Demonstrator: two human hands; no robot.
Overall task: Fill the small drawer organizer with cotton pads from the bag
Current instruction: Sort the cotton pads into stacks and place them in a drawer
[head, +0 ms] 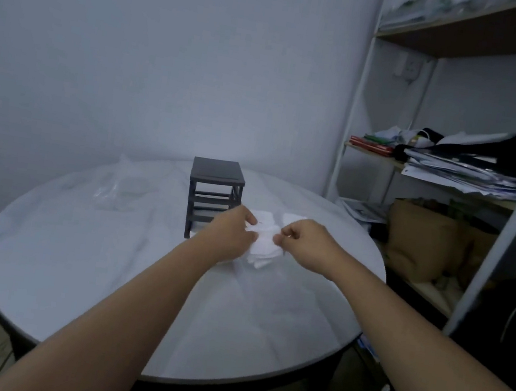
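Note:
A small dark drawer organizer [215, 189] stands on the round white table [104, 273], past the middle; its frame looks open at the front, with no drawers in its slots. Just right of it lies a loose heap of white square cotton pads [263, 251]. My left hand [234, 233] pinches pads at the heap's left side, its fingers closed on them. My right hand [305, 242] pinches pads from the right, thumb and forefinger together. A crumpled clear plastic bag [120, 190] lies to the left of the organizer.
A metal shelving unit [453, 177] stands close to the table's right edge, holding papers, dark items and a brown bag. A wall is right behind the table. Tiled floor shows at the lower left.

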